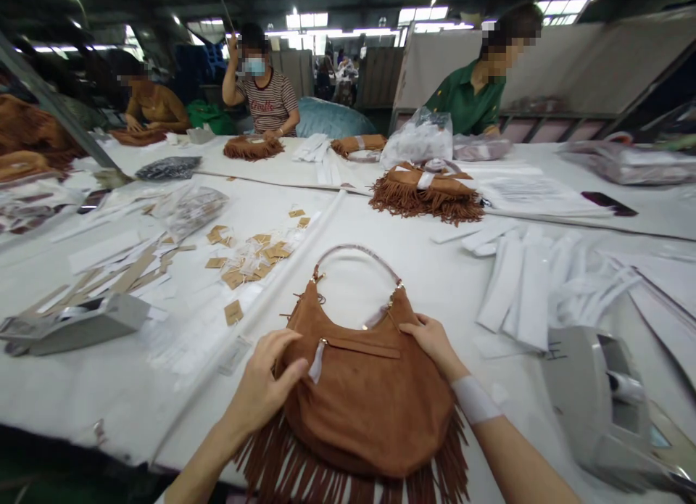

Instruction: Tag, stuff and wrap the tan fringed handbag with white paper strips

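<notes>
A brown suede-like handbag (370, 402) with long fringe lies on the white table in front of me. Its handle (356, 249), wrapped in clear film, arches away from me. A zipper pull wrapped in white (317, 360) hangs from the slit pocket on the front. My left hand (272, 370) grips the bag's left side, thumb on the front panel and the other fingers curled at the edge. At the upper right edge, my right hand (432, 342) pinches the bag, with part of its fingers hidden behind it. A whitish band circles my right wrist.
Tape dispensers stand left (81, 323) and right (598, 402). Tan paper tags (255, 261) and card strips (130, 272) lie at left, white paper strips (522, 286) at right. Another fringed bag (427, 192) lies beyond. Several people work across the table (190, 410).
</notes>
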`<act>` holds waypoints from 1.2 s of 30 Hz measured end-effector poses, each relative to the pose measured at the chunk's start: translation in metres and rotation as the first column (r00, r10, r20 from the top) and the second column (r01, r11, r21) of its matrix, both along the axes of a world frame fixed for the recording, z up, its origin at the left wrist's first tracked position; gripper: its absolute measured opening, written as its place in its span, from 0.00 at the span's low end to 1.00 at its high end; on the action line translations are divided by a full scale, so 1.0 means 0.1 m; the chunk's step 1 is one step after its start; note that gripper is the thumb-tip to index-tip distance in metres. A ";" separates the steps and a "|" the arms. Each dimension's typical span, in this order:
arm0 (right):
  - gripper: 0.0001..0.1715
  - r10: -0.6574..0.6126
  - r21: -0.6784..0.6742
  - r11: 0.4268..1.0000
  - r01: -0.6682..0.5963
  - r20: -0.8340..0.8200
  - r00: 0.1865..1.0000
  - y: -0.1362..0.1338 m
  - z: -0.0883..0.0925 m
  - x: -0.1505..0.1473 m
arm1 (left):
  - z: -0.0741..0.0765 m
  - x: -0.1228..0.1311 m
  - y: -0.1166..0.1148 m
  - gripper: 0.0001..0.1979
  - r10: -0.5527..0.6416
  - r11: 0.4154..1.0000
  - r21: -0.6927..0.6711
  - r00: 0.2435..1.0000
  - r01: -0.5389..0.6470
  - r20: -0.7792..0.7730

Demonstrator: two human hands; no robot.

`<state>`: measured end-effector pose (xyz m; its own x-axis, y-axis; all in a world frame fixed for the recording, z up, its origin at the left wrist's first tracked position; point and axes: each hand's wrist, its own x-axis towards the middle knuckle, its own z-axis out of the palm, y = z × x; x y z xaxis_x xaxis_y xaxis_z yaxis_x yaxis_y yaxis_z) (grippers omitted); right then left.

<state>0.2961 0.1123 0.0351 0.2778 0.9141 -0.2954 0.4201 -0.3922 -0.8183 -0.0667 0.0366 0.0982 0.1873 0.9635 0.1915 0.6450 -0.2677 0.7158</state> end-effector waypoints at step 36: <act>0.23 -0.129 0.461 0.887 0.012 0.223 0.966 -0.88 0.41 -0.11 | -0.07 1.72 1.29 0.19 -0.110 0.986 -0.143 0.982 0.088 -0.152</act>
